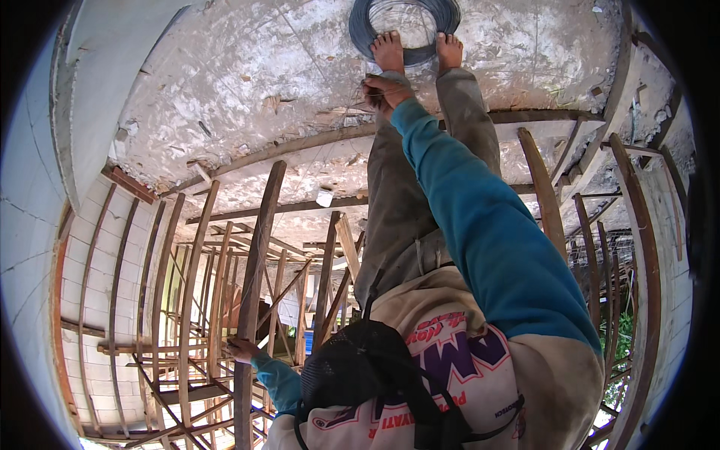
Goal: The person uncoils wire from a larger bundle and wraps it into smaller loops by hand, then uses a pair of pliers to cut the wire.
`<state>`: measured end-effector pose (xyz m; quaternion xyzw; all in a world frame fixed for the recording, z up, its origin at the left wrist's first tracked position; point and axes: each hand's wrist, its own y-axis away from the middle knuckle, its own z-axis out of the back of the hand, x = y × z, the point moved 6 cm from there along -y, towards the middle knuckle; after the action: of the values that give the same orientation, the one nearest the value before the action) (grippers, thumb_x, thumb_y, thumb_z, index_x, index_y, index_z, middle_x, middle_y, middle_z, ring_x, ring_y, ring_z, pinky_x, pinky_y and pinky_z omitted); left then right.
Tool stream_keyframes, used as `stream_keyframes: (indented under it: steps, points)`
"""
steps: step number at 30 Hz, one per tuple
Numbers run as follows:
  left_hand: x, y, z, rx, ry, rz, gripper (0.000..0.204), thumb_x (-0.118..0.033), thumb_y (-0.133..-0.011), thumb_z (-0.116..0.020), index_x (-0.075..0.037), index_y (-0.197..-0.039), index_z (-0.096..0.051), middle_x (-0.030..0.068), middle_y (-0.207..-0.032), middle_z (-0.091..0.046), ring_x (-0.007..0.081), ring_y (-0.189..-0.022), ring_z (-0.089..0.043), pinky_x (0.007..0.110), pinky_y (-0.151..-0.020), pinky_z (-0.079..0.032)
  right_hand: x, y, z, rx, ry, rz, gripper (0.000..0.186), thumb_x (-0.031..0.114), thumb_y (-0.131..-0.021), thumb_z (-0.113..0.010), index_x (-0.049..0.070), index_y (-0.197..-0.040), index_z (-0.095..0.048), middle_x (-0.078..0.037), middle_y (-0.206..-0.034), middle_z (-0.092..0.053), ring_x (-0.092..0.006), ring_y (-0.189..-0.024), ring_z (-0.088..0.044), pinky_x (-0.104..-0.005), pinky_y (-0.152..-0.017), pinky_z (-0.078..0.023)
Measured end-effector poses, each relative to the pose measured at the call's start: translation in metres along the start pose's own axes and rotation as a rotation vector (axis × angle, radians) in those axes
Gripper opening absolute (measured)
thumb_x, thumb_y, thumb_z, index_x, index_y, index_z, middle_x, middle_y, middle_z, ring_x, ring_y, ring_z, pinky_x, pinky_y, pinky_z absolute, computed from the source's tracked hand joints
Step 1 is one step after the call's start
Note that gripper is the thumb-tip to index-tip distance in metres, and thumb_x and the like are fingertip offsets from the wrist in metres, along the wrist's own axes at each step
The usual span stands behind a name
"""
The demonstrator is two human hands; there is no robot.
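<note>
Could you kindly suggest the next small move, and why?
I'd suggest perhaps easing the left foot off the wire coil, since it appears to overlap the ring and might snag, while the right hand seems to hold a dark bundle nearby.

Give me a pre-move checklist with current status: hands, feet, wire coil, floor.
1. Right hand has a hold: ok, fingers curled around a dark bundle.
2. Left hand firm on the wooden post: cannot tell; they overlap in view, grip unclear.
3. Feet protected: not ok, bare feet.
4. Feet clear of the wire coil: not ok, both overlap its ring.
5. Concrete floor free of debris: not ok, small scraps scattered.
</note>
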<state>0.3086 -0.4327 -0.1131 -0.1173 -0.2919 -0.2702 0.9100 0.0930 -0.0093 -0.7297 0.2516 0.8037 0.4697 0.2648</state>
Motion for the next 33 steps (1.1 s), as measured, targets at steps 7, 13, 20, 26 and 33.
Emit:
stream_keyframes:
  steps: [7, 13, 20, 26, 33]
  points:
    - [-0.040, 0.016, -0.035, 0.203, 0.129, 0.132, 0.047, -0.038, -0.093, -0.047, 0.002, -0.069, -0.055, 0.0113, -0.058, -0.055, 0.0245, -0.052, -0.050, 0.041, -0.050, -0.040, 0.019, 0.020, -0.010, 0.204, -0.299, 0.063, 0.009, 0.010, -0.082, -0.063, 0.008, -0.089, -0.059, -0.005, -0.083, -0.062, -0.0169, -0.074, -0.061, -0.0292, -0.068, -0.052]
    - [-0.180, 0.017, -0.038, 0.255, 0.441, 0.099, 0.043, -0.039, -0.092, -0.050, -0.001, -0.074, -0.057, 0.0035, -0.054, -0.047, 0.0135, -0.047, -0.043, 0.032, -0.043, -0.033, 0.019, 0.031, -0.018, 0.185, -0.203, 0.108, 0.014, 0.011, -0.081, -0.067, 0.010, -0.091, -0.057, -0.004, -0.088, -0.061, -0.0178, -0.084, -0.061, -0.0336, -0.076, -0.054]
    - [-0.223, 0.008, -0.051, 0.357, 0.636, 0.163, 0.042, -0.039, -0.093, -0.047, -0.003, -0.074, -0.058, 0.0009, -0.050, -0.045, 0.0107, -0.045, -0.042, 0.028, -0.041, -0.031, 0.022, 0.022, -0.010, 0.165, -0.161, 0.097, 0.013, 0.008, -0.081, -0.065, 0.010, -0.090, -0.056, -0.003, -0.087, -0.060, -0.0186, -0.083, -0.060, -0.0366, -0.071, -0.052]
    - [-0.127, 0.022, -0.070, 0.372, 0.273, 0.087, 0.044, -0.037, -0.093, -0.046, -0.001, -0.071, -0.059, 0.0048, -0.049, -0.048, 0.0161, -0.044, -0.045, 0.033, -0.042, -0.034, 0.029, 0.018, -0.010, 0.104, -0.188, 0.075, 0.020, 0.013, -0.080, -0.064, 0.011, -0.098, -0.055, -0.002, -0.086, -0.057, -0.0168, -0.079, -0.058, -0.0321, -0.064, -0.047]
    - [-0.062, 0.037, -0.068, 0.347, 0.085, 0.021, 0.044, -0.036, -0.090, -0.049, 0.002, -0.075, -0.062, 0.0130, -0.056, -0.058, 0.0276, -0.052, -0.058, 0.042, -0.051, -0.044, 0.063, 0.010, 0.004, -0.267, 0.315, 0.098, 0.027, 0.016, -0.079, -0.066, 0.005, -0.104, -0.062, -0.004, -0.094, -0.063, -0.0142, -0.078, -0.059, -0.0278, -0.058, -0.048]
